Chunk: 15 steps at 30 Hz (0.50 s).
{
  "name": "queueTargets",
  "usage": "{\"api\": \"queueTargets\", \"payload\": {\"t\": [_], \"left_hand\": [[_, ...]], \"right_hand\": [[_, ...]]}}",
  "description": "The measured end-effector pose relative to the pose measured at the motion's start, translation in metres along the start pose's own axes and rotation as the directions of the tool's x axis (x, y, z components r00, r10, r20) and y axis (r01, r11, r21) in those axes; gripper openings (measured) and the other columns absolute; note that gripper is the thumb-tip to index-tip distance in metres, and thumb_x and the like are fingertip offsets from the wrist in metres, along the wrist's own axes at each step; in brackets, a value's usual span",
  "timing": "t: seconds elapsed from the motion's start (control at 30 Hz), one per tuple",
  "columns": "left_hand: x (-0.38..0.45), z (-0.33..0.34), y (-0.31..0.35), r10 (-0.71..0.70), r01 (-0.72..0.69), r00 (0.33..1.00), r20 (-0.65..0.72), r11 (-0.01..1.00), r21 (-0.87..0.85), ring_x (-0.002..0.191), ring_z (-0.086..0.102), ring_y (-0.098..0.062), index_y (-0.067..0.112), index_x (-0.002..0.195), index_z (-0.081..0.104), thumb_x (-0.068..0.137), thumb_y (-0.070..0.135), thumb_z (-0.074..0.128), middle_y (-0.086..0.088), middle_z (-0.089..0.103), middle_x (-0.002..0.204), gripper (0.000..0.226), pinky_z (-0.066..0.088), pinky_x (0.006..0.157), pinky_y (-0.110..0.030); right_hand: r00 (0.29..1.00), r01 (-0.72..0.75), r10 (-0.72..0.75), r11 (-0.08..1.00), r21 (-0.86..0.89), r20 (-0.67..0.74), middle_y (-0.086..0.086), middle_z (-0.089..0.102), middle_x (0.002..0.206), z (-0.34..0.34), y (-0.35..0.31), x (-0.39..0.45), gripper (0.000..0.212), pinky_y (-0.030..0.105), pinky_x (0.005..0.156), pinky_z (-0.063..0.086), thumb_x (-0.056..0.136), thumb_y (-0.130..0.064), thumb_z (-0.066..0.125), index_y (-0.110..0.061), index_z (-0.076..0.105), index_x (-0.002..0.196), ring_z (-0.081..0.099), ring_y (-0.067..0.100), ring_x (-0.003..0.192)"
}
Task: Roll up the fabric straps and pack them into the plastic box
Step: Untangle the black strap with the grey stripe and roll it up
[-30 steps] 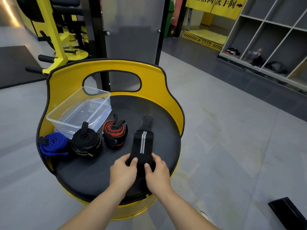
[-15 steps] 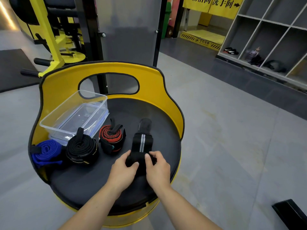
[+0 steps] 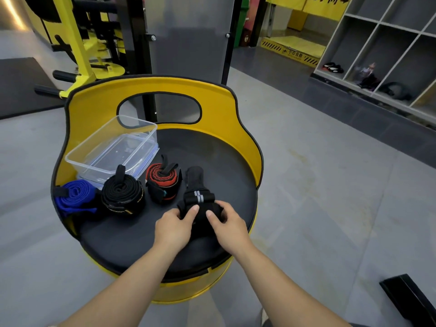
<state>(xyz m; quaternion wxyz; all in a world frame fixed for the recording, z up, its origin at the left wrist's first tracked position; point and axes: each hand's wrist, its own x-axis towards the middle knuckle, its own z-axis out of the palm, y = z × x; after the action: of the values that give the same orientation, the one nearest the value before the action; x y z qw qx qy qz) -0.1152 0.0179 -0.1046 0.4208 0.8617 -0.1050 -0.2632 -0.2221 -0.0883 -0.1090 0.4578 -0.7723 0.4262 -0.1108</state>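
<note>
Both hands, left hand (image 3: 173,228) and right hand (image 3: 227,226), have rolled the black grey-striped strap (image 3: 199,204) farther; fingers pinch its thicker roll at the seat surface's (image 3: 224,166) near edge, right of the still-empty plastic box (image 3: 113,149).

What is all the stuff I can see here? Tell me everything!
plastic box: one, clear, empty, back left of the seat
blue strap: one, rolled, far left
black strap: one, rolled, right of the blue one
red-and-black strap: one, rolled, right of the black one
striped strap: one, black with grey stripes, partly rolled, front of the seat
seat: one, black pad, yellow back with a cut-out
cubby shelves: grey, far right, shoes inside
gym machine: yellow, back left
left hand: on the striped roll
right hand: on the striped roll
</note>
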Motion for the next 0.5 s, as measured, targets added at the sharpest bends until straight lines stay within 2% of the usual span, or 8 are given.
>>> {"api": "queueTargets", "payload": {"t": [0.03, 0.1, 0.2, 0.23, 0.33, 0.5], "left_hand": [[0.003, 0.003, 0.0, -0.019, 0.018, 1.0, -0.02, 1.0, -0.023, 0.102, 0.063, -0.029, 0.015, 0.091, 0.069, 0.091, 0.064, 0.058, -0.003, 0.071, 0.089, 0.049, 0.05, 0.083, -0.039], [0.004, 0.011, 0.001, -0.056, 0.053, 0.998, -0.041, 0.996, -0.068, 0.114, 0.061, -0.031, 0.012, 0.117, 0.068, 0.093, 0.064, 0.056, -0.006, 0.072, 0.11, 0.059, 0.051, 0.094, -0.042], [0.003, 0.018, 0.007, -0.095, 0.092, 0.995, -0.012, 0.987, -0.134, 0.12, 0.06, -0.028, 0.011, 0.141, 0.057, 0.098, 0.048, 0.057, -0.005, 0.065, 0.13, 0.056, 0.05, 0.099, -0.038], [0.005, 0.019, 0.007, -0.108, 0.105, 0.994, -0.003, 0.979, -0.173, 0.119, 0.06, -0.027, 0.012, 0.143, 0.055, 0.099, 0.043, 0.059, -0.004, 0.064, 0.131, 0.054, 0.05, 0.099, -0.037], [0.01, 0.017, 0.005, -0.113, 0.11, 0.994, 0.006, 0.953, -0.283, 0.107, 0.065, -0.022, 0.018, 0.133, 0.061, 0.095, 0.036, 0.065, 0.0, 0.069, 0.119, 0.042, 0.054, 0.097, -0.039], [0.004, 0.016, -0.005, -0.072, 0.077, 0.997, 0.03, 0.941, -0.329, 0.101, 0.068, -0.017, 0.03, 0.119, 0.061, 0.092, 0.03, 0.069, 0.009, 0.07, 0.11, 0.029, 0.057, 0.094, -0.044]], "right_hand": [[1.0, -0.006, 0.006, 1.0, 0.0, -0.004, -0.007, 0.064, 0.126, 0.002, -0.002, 0.004, 0.046, 0.032, 0.102, 0.049, 0.095, -0.051, 0.061, -0.035, 0.055, 0.138, 0.059, 0.014, 0.119], [1.0, -0.021, 0.021, 1.0, 0.006, -0.017, -0.006, 0.063, 0.127, 0.005, -0.006, 0.011, 0.046, 0.032, 0.1, 0.049, 0.095, -0.051, 0.061, -0.031, 0.056, 0.137, 0.058, 0.015, 0.119], [0.998, -0.06, 0.062, 0.997, 0.044, -0.034, -0.005, 0.066, 0.123, 0.007, -0.01, 0.019, 0.044, 0.03, 0.093, 0.051, 0.097, -0.05, 0.06, -0.026, 0.058, 0.134, 0.061, 0.015, 0.112], [0.997, -0.071, 0.073, 0.996, 0.054, -0.038, -0.004, 0.067, 0.122, 0.008, -0.011, 0.021, 0.043, 0.031, 0.092, 0.052, 0.096, -0.05, 0.06, -0.026, 0.058, 0.132, 0.062, 0.016, 0.11], [0.995, -0.086, 0.09, 0.993, 0.086, -0.035, -0.004, 0.065, 0.122, 0.011, -0.014, 0.021, 0.042, 0.033, 0.094, 0.052, 0.097, -0.05, 0.06, -0.027, 0.058, 0.132, 0.061, 0.017, 0.111], [0.995, -0.099, 0.101, 0.983, 0.153, -0.01, -0.008, 0.064, 0.122, 0.009, -0.008, 0.008, 0.039, 0.033, 0.092, 0.054, 0.096, -0.045, 0.061, -0.033, 0.054, 0.133, 0.061, 0.013, 0.108]]}}
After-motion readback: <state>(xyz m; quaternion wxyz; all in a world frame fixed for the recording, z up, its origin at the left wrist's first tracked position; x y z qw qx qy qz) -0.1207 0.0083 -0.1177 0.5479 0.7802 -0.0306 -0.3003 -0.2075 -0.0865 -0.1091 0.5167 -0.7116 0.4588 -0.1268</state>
